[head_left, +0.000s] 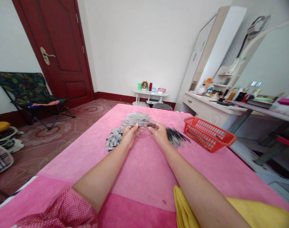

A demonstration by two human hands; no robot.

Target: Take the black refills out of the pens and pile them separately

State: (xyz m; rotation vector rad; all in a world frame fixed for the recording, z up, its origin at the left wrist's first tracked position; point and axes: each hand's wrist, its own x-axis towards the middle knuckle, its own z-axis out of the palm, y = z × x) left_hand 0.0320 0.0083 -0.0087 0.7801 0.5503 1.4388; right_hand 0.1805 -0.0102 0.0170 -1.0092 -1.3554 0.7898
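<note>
Both my hands meet over a pink cloth-covered surface (139, 171). My left hand (129, 134) is curled around a small grey stick-like piece, right at the edge of a heap of grey pieces (131, 124). My right hand (158, 131) pinches a thin dark piece between its fingertips, close to the left hand. Just right of it lies a bundle of thin black sticks (176, 137). What exactly the small pieces are is too fine to tell.
An orange plastic basket (207, 134) sits on the pink surface to the right. A yellow cloth (253, 212) lies at the near right. Beyond are a white dresser with bottles (210, 101), a small white table (149, 94), a folding chair (28, 93) and a red door (59, 47).
</note>
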